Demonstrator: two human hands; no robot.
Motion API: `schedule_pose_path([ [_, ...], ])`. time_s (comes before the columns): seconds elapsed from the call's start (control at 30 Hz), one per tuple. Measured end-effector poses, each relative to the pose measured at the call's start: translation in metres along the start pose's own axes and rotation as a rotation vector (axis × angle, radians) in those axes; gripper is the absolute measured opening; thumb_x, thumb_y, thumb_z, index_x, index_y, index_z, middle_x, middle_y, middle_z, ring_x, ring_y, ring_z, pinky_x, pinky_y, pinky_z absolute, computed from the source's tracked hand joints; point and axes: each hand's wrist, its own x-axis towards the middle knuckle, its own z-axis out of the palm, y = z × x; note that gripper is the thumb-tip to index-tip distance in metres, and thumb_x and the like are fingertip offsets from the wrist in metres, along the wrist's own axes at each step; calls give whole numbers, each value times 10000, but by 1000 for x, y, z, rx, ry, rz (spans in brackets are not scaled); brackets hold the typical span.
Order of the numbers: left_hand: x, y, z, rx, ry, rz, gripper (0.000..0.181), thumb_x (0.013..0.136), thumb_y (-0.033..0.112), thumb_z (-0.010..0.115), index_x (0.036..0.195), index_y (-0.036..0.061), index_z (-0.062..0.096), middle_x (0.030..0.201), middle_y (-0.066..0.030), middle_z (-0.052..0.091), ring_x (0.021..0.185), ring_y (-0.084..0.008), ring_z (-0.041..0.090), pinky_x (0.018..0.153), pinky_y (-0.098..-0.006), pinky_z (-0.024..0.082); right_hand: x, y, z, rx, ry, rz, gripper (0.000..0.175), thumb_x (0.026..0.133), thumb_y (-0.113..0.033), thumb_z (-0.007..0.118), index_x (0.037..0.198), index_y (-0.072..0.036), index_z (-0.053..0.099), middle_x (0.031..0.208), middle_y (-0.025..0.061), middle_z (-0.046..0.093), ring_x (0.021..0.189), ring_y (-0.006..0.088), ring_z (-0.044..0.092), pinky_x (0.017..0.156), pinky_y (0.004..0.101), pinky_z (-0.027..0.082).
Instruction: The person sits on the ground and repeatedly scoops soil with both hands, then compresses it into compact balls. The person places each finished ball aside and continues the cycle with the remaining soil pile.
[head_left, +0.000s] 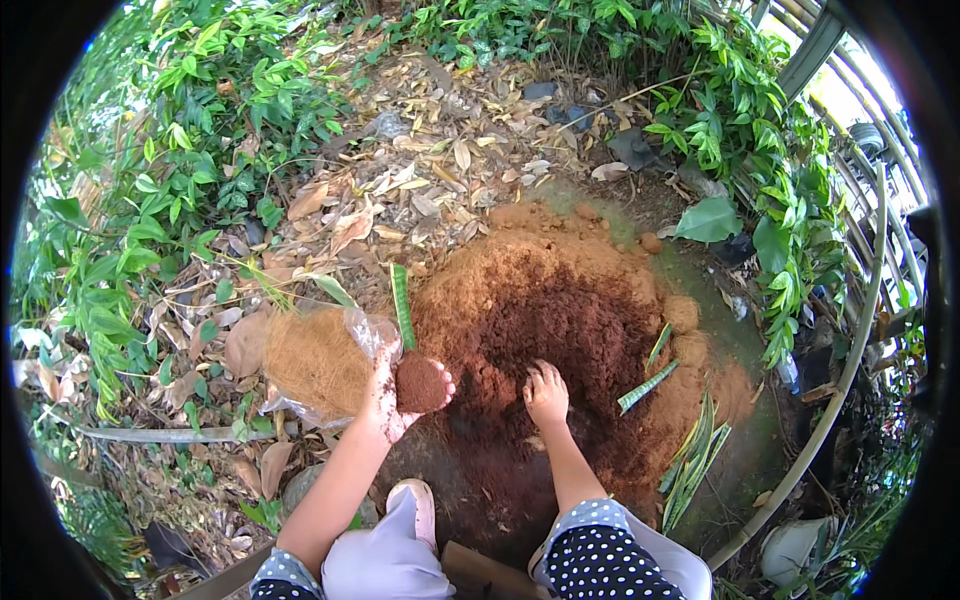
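Observation:
My left hand (385, 405) cups a round ball of reddish-brown fibrous growing medium (421, 384) on its palm. A banded green leaf cutting, apparently snake plant (403, 307), stands upright from the ball's top. Dark crumbs stick to the wrist and fingers. At the near side of a heap of moist, dark reddish-brown medium (577, 330), my right hand (547, 397) touches the surface with bent fingers; whether they pinch any is hidden. Two short leaf pieces (647, 386) lie on the heap's right side, and longer variegated leaves (694, 465) rest nearer me.
Left of the heap lies a clear plastic bag (289, 405) with tan fibre (322, 364). Several tan balls (681, 313) line the heap's right edge. A bent pole (840, 405) curves along the right. Dry leaves (427, 172) and green shrubs (172, 142) cover the ground beyond.

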Motion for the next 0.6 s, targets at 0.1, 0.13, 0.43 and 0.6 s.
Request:
schedule_pose_path([
  [0.1,12,-7,-10,31,109,-85,551,836,493,428,819,-39,570,776,-183,612,712,-329,616,677,-439,527,27,-4,7,-33,-78,-250,305,771,-177,546,1061,-85,564,1208,93,486,1156,284,430,969,385,364],
  [0.13,15,-11,-13,29,132,-98,527,832,473,441,819,-38,571,783,-185,612,719,-327,616,687,-440,526,35,-6,10,12,-114,-310,318,783,-203,533,1078,-86,561,1244,94,466,1202,277,393,1012,395,318],
  [0.43,25,-22,-25,92,124,-118,526,834,463,431,833,-43,573,784,-190,615,715,-342,616,697,-436,522,61,1,31,-213,-345,-184,436,896,-381,346,1194,-108,508,1312,79,401,1236,269,333,1034,388,250],
  [0.6,19,-15,-21,77,79,-103,508,838,453,435,826,-37,569,772,-183,612,709,-338,616,686,-436,522,29,-4,38,-101,-297,-13,365,891,-329,364,1125,-96,520,1193,77,464,1148,275,400,973,392,321],
])
